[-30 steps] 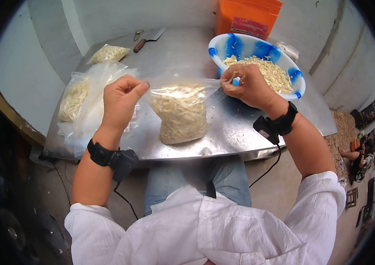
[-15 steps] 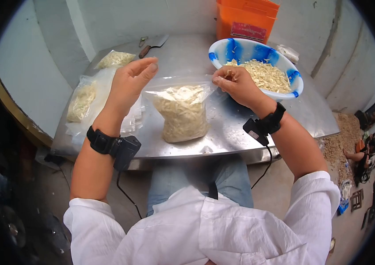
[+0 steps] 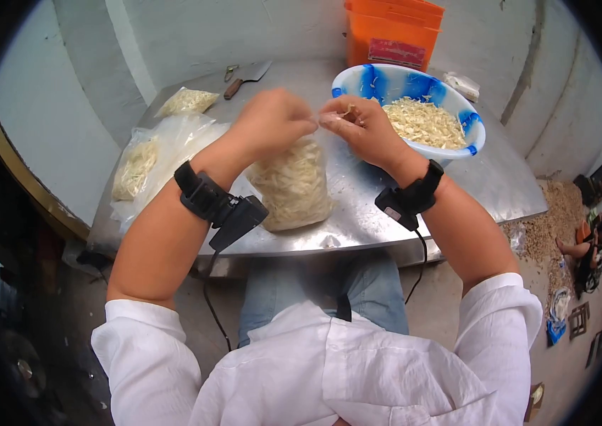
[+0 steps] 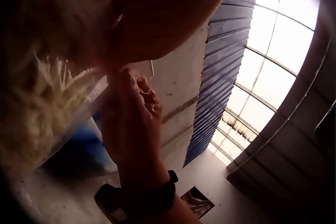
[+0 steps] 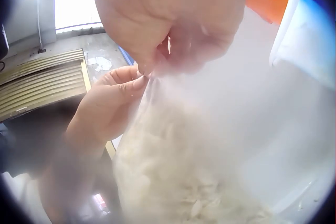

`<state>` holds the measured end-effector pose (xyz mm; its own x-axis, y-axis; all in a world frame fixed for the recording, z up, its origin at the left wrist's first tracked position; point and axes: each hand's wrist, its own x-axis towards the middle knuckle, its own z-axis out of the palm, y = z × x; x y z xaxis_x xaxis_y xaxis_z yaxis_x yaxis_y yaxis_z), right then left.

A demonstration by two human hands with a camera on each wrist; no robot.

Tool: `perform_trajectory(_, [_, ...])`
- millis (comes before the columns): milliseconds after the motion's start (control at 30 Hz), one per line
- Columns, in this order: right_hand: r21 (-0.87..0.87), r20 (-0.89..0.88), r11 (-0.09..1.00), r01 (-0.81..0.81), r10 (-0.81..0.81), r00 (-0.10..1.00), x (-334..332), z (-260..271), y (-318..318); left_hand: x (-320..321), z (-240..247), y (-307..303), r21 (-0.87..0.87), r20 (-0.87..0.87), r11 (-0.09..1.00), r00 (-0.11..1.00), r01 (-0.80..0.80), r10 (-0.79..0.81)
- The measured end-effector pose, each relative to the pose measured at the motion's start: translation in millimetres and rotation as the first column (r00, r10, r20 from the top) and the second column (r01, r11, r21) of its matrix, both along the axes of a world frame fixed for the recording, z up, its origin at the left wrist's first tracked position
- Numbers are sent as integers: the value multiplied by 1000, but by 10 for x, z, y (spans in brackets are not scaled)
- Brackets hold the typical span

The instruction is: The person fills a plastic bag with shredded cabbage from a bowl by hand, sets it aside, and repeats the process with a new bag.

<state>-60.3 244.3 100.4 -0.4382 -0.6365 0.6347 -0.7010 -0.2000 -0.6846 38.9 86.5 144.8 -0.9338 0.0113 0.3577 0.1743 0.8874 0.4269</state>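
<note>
Left hand (image 3: 272,126) and right hand (image 3: 366,131) pinch the top edge of a clear bag of shreds (image 3: 290,190), apparently steadying it upright; basin (image 3: 384,79) far right.

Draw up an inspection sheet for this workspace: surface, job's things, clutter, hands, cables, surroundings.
Surface: shiny metal table.
Job's things: clear bag and blue-and-white bowl, both holding pale shreds.
Clutter: cleaver, two other filled bags, orange container behind the bowl.
Hands: left hand, motion-blurred, and right hand meet at the bag's top, pinching its edge.
Cables: black cord below each wrist.
Surroundings: pale wall; brown heap on the floor, right.
</note>
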Motion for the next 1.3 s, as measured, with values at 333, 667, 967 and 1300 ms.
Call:
perform_trajectory(333, [-98,-218,990,102,-122,968,19,-51,-83,119,-15,-140,-33,-10,999,1000,20,-20])
perform_trajectory(667, [-68,-238,980,187,-198,951,56,-31,-56,252,-76,-332,17,35,997,996,78,-79])
perform_trajectory(967, [-78,-207,980,183,-195,959,30,-78,-68,433,-123,-509,121,103,992,993,36,-49])
perform_trajectory(1300, [-80,-218,979,188,-201,955,-10,-88,-54,648,-225,-777,183,92,983,995,21,-38])
